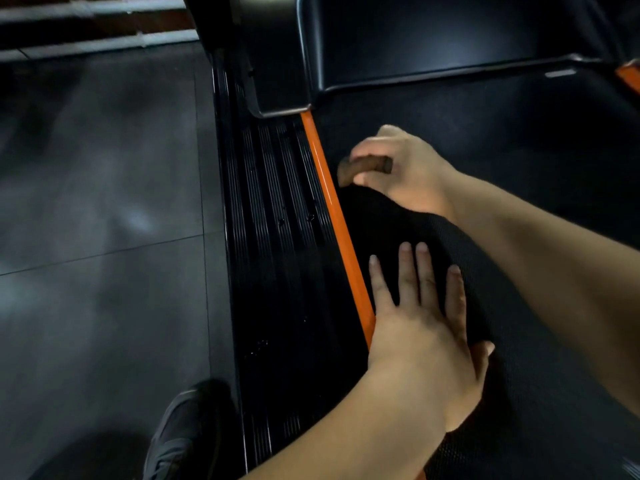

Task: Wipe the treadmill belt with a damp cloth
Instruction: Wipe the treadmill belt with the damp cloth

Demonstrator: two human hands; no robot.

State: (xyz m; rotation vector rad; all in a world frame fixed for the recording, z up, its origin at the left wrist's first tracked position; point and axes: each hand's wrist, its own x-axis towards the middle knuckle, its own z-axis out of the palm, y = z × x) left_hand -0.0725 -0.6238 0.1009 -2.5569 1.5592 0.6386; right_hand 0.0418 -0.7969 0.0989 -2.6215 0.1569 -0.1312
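Observation:
The black textured treadmill belt [467, 140] fills the right half of the view, edged on its left by an orange strip [329, 202]. My right hand [405, 171] is on the belt next to that strip, and its curled fingers grip a small brown cloth [363, 167], most of which is hidden under the hand. Nearer to me, my left hand [422, 327] lies flat on the belt with straight, spread fingers, its heel over the orange strip.
A ribbed black side rail [277, 237] runs left of the orange strip. The glossy black motor cover [433, 39] rises at the belt's far end. Dark floor tiles [104, 202] lie to the left, with my grey shoe [180, 434] at the bottom.

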